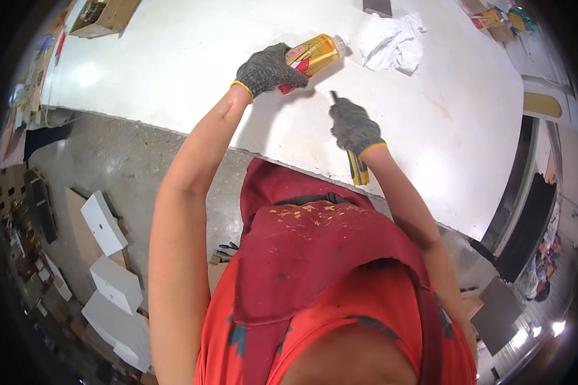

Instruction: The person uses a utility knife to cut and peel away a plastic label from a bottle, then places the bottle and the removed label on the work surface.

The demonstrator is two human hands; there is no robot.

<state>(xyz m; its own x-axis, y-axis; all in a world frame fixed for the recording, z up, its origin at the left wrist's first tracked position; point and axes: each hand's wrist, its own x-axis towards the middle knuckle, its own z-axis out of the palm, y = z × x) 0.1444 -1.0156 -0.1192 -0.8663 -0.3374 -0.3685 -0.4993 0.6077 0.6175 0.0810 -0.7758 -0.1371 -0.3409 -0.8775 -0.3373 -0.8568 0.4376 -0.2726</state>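
Over the white tabletop [192,61], my left hand [268,69], in a grey knit glove with a yellow cuff, is closed around a plastic bottle [319,54]. The bottle is tilted, its clear top end pointing to the far right, with a yellow and red label around it. Closer to me, my right hand [356,126] wears a matching glove and grips a yellow and black utility knife [359,171]. The knife's handle end sticks out below the palm, and a dark tip shows past the fingers. Bottle and knife are apart.
A crumpled white cloth or paper [392,42] lies right of the bottle. At the far left edge of the table stands an open cardboard box [105,17]; a small dark block [377,7] is at the far side. White panels [104,222] are on the floor at left.
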